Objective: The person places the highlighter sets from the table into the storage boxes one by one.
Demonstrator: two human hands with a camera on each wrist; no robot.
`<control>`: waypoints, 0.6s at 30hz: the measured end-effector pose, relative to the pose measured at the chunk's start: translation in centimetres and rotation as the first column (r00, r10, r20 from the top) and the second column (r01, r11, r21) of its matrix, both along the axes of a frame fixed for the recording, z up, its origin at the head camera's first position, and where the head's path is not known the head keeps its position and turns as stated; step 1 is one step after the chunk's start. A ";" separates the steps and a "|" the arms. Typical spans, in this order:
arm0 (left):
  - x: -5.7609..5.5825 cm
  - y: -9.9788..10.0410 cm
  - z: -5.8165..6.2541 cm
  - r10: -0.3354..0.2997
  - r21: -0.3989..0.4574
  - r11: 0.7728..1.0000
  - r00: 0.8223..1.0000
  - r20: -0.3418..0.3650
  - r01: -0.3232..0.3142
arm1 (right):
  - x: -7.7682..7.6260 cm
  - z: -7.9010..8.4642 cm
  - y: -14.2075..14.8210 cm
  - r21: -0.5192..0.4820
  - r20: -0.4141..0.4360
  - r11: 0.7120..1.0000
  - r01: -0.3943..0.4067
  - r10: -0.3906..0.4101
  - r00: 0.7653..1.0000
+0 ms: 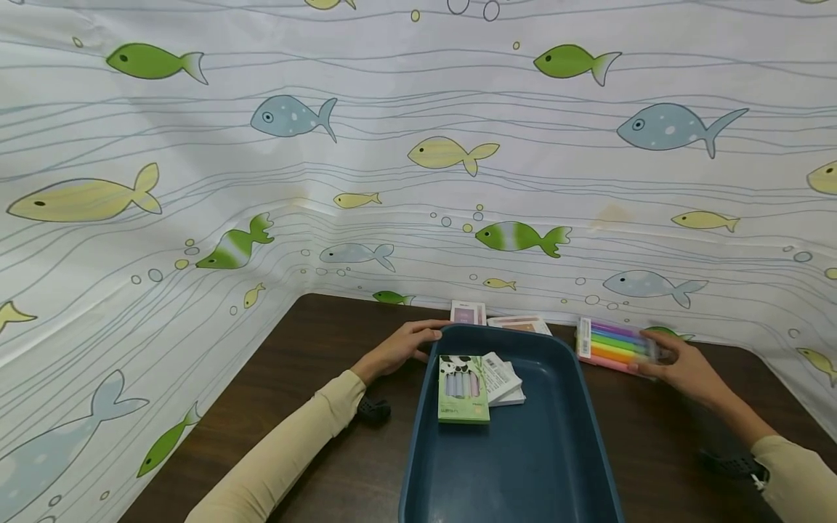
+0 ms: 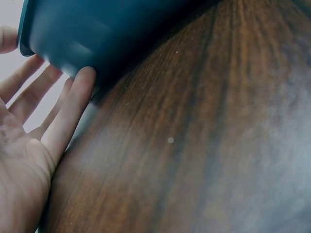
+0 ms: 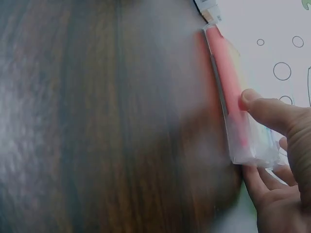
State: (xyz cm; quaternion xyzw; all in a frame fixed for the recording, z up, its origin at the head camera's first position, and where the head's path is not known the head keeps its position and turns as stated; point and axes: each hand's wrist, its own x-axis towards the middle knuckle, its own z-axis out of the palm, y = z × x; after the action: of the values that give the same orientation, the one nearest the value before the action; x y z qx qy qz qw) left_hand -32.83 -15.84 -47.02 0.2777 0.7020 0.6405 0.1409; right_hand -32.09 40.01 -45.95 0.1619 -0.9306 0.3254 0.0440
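Observation:
My right hand (image 1: 683,367) pinches the right end of a clear pack of coloured markers (image 1: 615,344) at the table's back. Its thumb presses the pink side in the right wrist view, with other fingers behind the pack (image 3: 231,92). At the far left corner of a dark blue tray (image 1: 523,450), my left hand (image 1: 400,349) touches the rim and outer wall with nearly straight fingers. Inside the tray lie a green box of pens (image 1: 464,407) with a panda print and small white boxes (image 1: 502,378) beside it.
Behind the tray, a pale pack with a purple label (image 1: 468,312) and another with an orange-brown label (image 1: 521,323) lie against the fish-patterned sheet (image 1: 418,181). The sheet borders the dark wooden table (image 1: 333,334) at the back and sides.

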 end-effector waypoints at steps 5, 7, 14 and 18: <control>-0.1 0.0 -0.1 -0.005 0.002 1.000 1.000 0.005 0.005 | 0.0 -0.1 -0.1 -0.008 0.018 0.999 0.042 -0.042 0.999; -0.1 0.0 -0.1 -0.003 0.001 1.000 1.000 0.002 0.003 | -0.1 -0.1 -0.1 -0.012 0.023 0.998 0.055 -0.055 0.998; -0.1 0.0 0.0 -0.001 -0.011 1.000 1.000 -0.005 0.001 | 0.2 -0.2 -0.2 -0.065 0.053 0.994 0.087 -0.084 0.995; -0.2 -0.1 -0.1 -0.003 -0.014 1.000 1.000 -0.013 0.003 | 0.3 -0.2 -0.2 -0.125 0.096 0.987 0.106 -0.094 0.991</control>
State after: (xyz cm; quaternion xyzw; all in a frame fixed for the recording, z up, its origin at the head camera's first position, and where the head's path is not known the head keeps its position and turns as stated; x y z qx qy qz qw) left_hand -32.99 -15.91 -47.09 0.2818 0.7071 0.6335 0.1393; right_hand -31.82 39.77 -46.19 0.0970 -0.9154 0.3896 0.0287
